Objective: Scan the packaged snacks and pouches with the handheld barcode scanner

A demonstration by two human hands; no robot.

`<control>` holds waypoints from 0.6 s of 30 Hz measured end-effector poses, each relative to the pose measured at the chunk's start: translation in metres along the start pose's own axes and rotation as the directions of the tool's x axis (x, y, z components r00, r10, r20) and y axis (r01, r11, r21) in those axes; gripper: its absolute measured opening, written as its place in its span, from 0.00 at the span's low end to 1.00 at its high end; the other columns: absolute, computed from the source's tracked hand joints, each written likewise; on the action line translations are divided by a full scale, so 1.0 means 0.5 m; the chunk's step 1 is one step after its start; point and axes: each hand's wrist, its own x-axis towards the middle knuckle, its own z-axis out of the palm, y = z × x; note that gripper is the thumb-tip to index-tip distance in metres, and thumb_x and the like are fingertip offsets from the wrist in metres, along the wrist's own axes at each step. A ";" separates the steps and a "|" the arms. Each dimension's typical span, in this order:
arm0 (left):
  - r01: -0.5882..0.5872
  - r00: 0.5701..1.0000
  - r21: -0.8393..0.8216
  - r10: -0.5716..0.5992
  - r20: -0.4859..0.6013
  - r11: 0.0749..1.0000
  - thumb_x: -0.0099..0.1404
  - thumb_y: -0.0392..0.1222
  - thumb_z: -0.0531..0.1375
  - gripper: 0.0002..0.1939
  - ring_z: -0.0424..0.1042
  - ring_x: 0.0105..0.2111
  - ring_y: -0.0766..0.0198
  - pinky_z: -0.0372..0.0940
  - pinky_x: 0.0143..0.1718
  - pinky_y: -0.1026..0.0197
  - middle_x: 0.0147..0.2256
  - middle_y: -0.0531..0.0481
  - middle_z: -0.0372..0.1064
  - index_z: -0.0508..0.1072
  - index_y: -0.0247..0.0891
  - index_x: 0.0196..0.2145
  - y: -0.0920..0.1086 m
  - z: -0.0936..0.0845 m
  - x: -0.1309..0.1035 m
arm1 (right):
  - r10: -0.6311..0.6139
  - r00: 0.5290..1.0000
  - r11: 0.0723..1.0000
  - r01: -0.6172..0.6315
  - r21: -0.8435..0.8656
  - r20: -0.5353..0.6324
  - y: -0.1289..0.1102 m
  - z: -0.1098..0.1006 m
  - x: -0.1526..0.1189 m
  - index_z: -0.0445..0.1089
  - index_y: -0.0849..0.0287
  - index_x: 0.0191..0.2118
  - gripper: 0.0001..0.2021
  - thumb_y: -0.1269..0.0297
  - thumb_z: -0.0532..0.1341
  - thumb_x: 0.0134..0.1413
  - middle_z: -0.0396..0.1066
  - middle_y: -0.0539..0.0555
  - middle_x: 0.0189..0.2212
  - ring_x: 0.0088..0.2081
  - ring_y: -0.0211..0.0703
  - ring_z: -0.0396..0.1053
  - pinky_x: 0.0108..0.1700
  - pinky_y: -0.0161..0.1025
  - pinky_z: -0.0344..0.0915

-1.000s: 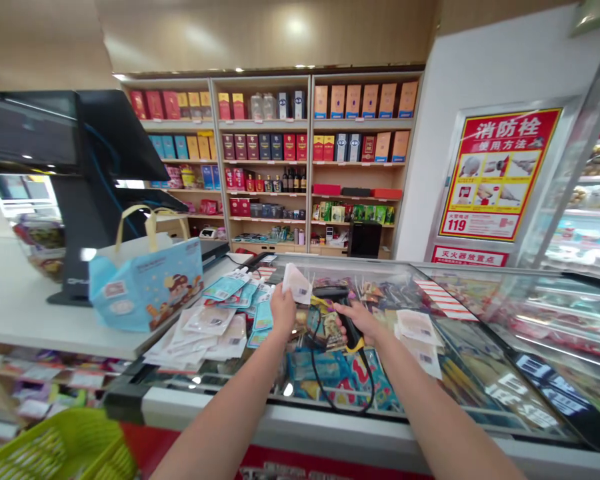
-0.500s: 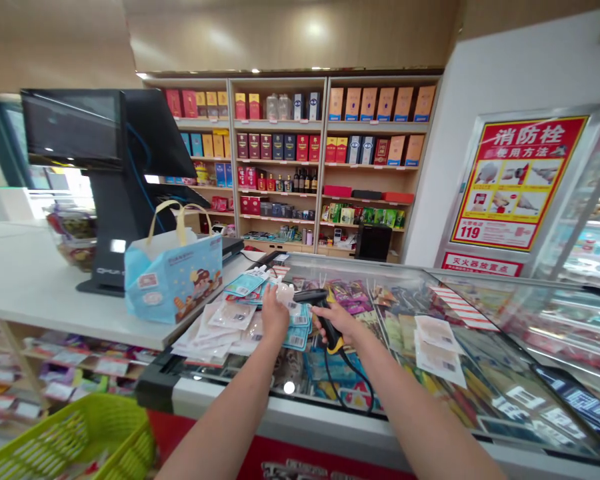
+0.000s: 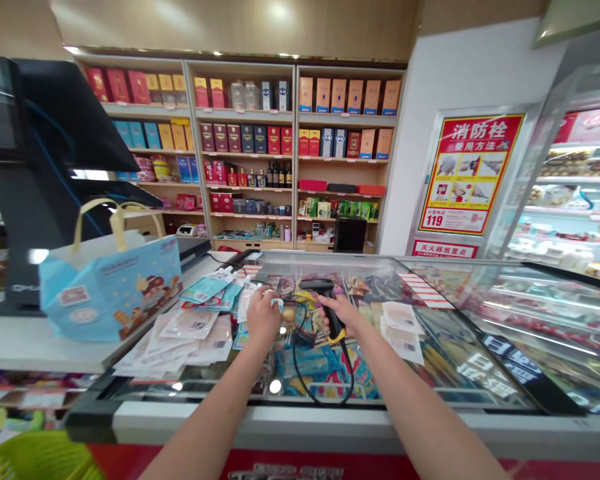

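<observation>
My right hand (image 3: 341,316) is wrapped round the grip of a black barcode scanner (image 3: 325,287) with a yellow accent, held above the glass freezer top (image 3: 293,267). Its black cable (image 3: 300,380) loops down over the glass. My left hand (image 3: 263,317) has its fingers curled on a white-and-blue pouch (image 3: 245,305), partly covered by the hand. Just left of it lie blue spouted pouches (image 3: 207,288). Nearer me spreads a pile of white flat packets (image 3: 185,333). Two more white packets (image 3: 403,331) rest on the glass to the right.
A blue shopping bag (image 3: 115,287) stands on the white counter (image 3: 10,340) at left, in front of a black cash register screen (image 3: 65,120). A green basket (image 3: 40,457) sits low at left. Shelves of boxes (image 3: 250,140) line the back wall.
The view has swung right and nearer. My left hand has drawn away from the blue pouches with a pouch in its fingers. The scanner has moved away from the left hand.
</observation>
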 end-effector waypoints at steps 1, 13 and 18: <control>-0.038 0.998 -0.037 0.040 0.051 0.999 0.58 0.31 0.57 0.09 0.69 0.49 0.56 0.64 0.51 0.54 0.48 0.43 0.69 0.76 0.38 0.35 0.025 0.017 -0.001 | -0.017 1.000 1.000 0.017 0.010 -0.021 -0.002 -0.016 -0.006 0.59 0.57 0.30 0.19 0.53 0.68 0.43 0.64 0.43 0.15 0.15 0.32 0.60 0.17 0.32 0.60; -0.081 0.791 -0.145 0.153 0.593 0.986 0.56 0.33 0.60 0.01 0.72 0.45 0.51 0.63 0.48 0.50 0.40 0.38 0.72 0.73 0.35 0.28 0.387 0.216 -0.077 | -0.115 0.966 0.989 0.134 0.066 -0.233 -0.041 -0.215 -0.128 0.64 0.59 0.30 0.17 0.53 0.68 0.43 0.64 0.44 0.15 0.14 0.31 0.60 0.16 0.31 0.62; -0.072 0.787 -0.090 0.112 0.606 0.993 0.53 0.33 0.62 0.02 0.68 0.50 0.45 0.57 0.53 0.42 0.42 0.35 0.72 0.72 0.36 0.26 0.460 0.266 -0.104 | -0.119 0.945 0.981 0.160 0.111 -0.305 -0.042 -0.271 -0.154 0.65 0.59 0.32 0.16 0.54 0.68 0.44 0.64 0.44 0.15 0.14 0.32 0.60 0.16 0.32 0.64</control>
